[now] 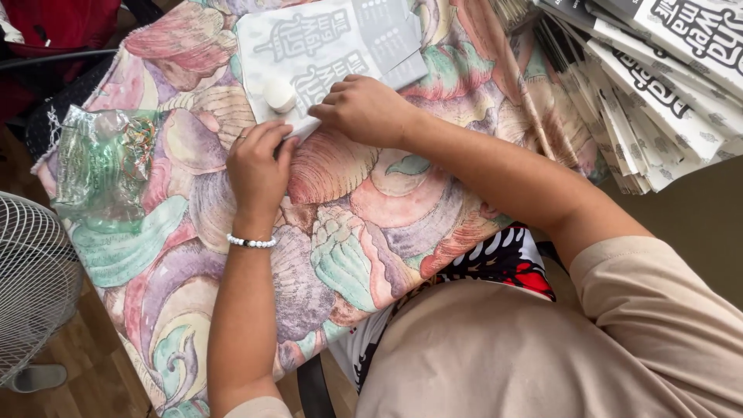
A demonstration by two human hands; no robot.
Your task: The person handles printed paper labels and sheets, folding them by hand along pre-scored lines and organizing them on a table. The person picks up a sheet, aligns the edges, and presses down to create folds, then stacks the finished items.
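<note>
A flat grey printed paper sheet lies on a table covered by a shell-patterned cloth. My right hand presses its fingers down on the sheet's near edge. My left hand, with a white bead bracelet at the wrist, pinches the sheet's near corner just beside the right hand. A small white round object rests on the sheet just left of my right hand's fingers.
A clear crinkled plastic bag lies at the table's left edge. A fanned stack of printed paper pieces fills the right side. A white fan grille stands at lower left over a wooden floor. A red seat is at far top left.
</note>
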